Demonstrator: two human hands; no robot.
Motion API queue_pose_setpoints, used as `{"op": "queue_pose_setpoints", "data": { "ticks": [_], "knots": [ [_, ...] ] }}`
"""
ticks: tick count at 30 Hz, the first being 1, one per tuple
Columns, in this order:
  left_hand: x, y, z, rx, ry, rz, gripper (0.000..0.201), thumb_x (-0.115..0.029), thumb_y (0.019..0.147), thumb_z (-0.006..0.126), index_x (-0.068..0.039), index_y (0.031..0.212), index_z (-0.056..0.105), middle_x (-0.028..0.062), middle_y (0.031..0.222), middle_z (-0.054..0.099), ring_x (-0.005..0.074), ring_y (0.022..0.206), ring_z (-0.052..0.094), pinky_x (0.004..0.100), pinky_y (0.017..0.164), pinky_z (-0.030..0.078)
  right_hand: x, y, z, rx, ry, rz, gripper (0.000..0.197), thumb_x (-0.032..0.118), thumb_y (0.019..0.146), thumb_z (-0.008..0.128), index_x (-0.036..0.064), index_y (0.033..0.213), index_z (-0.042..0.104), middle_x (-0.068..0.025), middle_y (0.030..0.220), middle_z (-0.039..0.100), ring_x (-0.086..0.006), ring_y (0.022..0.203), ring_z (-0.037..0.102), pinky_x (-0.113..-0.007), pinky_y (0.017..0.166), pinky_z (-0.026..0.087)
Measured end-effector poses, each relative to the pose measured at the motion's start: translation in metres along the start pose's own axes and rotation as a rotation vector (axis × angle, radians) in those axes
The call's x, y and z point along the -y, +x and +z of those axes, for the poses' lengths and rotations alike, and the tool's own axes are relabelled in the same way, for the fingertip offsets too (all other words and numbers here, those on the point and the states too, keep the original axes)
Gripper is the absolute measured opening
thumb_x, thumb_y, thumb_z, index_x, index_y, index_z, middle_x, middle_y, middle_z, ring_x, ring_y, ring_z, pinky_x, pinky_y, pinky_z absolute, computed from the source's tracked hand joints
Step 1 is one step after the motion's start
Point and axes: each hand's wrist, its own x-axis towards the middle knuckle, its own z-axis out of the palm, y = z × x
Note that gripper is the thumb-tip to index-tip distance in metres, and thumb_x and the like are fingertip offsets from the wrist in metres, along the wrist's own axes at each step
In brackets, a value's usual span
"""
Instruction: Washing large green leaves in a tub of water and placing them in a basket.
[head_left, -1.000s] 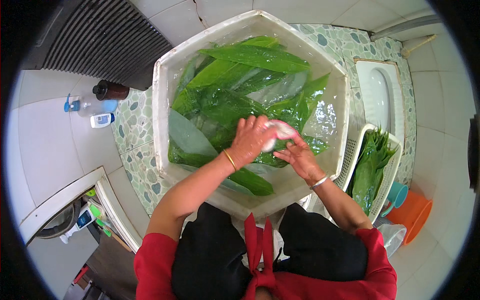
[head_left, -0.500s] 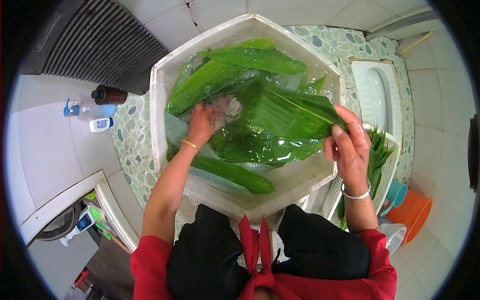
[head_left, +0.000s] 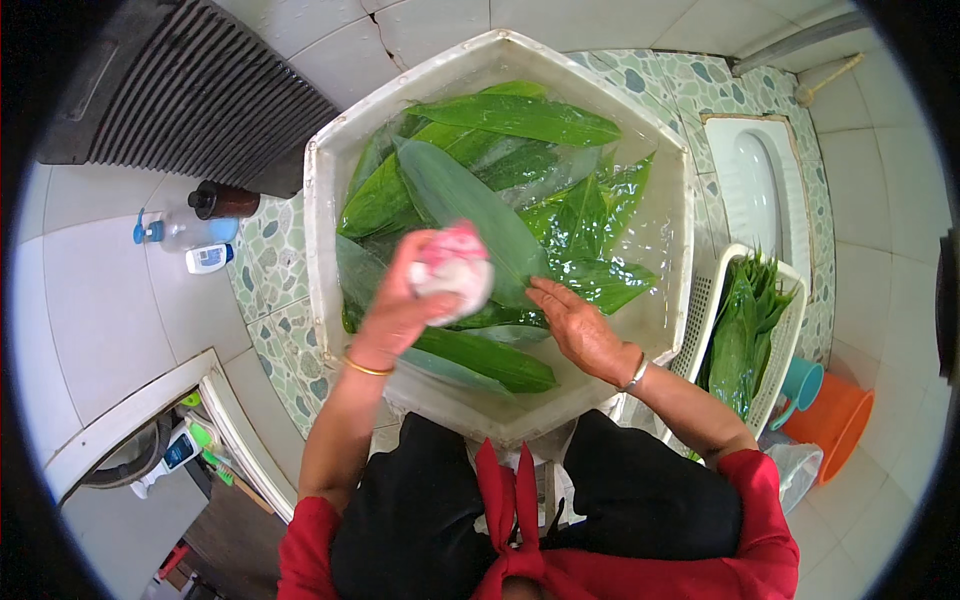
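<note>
A white six-sided basin of water holds several long green leaves, some floating and some under the surface. Over its middle, my left hand is closed around a wadded pink and white cloth, smeared by motion. My right hand pinches the near end of one broad leaf, whose paler side faces up. That leaf slants away toward the far left across the others. The cloth hides part of the leaf's left edge.
Right of the basin, a white slotted basket holds more leaves. Beyond it are a squat toilet, an orange bucket and a teal scoop. At left stand a black ridged board and bottles.
My left hand has come up out of the water with the cloth. My right hand has moved left and nearer the basin's middle, and the leaf there now shows its pale side.
</note>
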Motion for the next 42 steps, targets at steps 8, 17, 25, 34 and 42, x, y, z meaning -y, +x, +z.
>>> {"op": "queue_pose_setpoints", "data": {
  "ticks": [8,17,25,34,42],
  "knots": [
    [0.08,0.049,-0.004,0.029,1.649,0.411,0.041,-0.011,0.074,0.059,-0.021,0.113,0.055,0.005,0.092,0.051,0.0253,0.091,0.046,0.0388,0.076,0.034,-0.005,-0.009,-0.004,-0.04,0.082,-0.04,0.035,-0.007,0.074,0.049,-0.0034,0.109,0.056,-0.0211,0.123,0.049,-0.0358,0.108,0.052,-0.038,0.091,0.045],
    [0.072,0.072,-0.079,-0.231,2.139,0.344,0.029,-0.013,0.076,0.052,-0.022,0.102,0.06,0.0061,0.088,0.052,0.0247,0.087,0.046,0.0397,0.071,0.032,0.047,-0.014,-0.082,-0.236,0.086,-0.069,0.039,-0.013,0.072,0.054,-0.001,0.109,0.058,-0.018,0.116,0.054,-0.0317,0.101,0.056,-0.035,0.084,0.047],
    [0.063,0.055,-0.084,-0.273,2.112,0.265,0.043,-0.009,0.068,0.062,-0.017,0.11,0.056,0.009,0.094,0.051,0.0296,0.095,0.045,0.0423,0.075,0.036,0.046,-0.062,-0.141,-0.676,0.007,0.243,0.032,-0.008,0.078,0.056,0.0063,0.106,0.063,-0.0106,0.102,0.053,-0.0161,0.081,0.053,-0.024,0.067,0.043],
    [0.054,0.057,-0.094,-0.3,1.775,0.295,0.034,-0.011,0.073,0.063,-0.01,0.106,0.055,0.0113,0.098,0.055,0.0292,0.092,0.049,0.0409,0.08,0.038,-0.019,-0.261,-0.114,-1.534,0.85,0.919,0.031,0.01,0.089,0.051,0.0031,0.119,0.047,-0.0032,0.074,0.054,-0.0134,0.062,0.054,-0.026,0.054,0.046],
    [0.019,0.036,-0.069,-0.359,0.701,0.168,0.026,-0.017,0.085,0.06,-0.004,0.107,0.056,0.0041,0.101,0.057,0.0115,0.092,0.052,0.0257,0.084,0.041,-0.062,-0.384,-0.044,-1.344,0.489,1.522,0.033,0.007,0.08,0.06,0.0021,0.112,0.05,-0.0039,0.067,0.056,-0.0121,0.046,0.052,-0.023,0.038,0.04]
  ]
}}
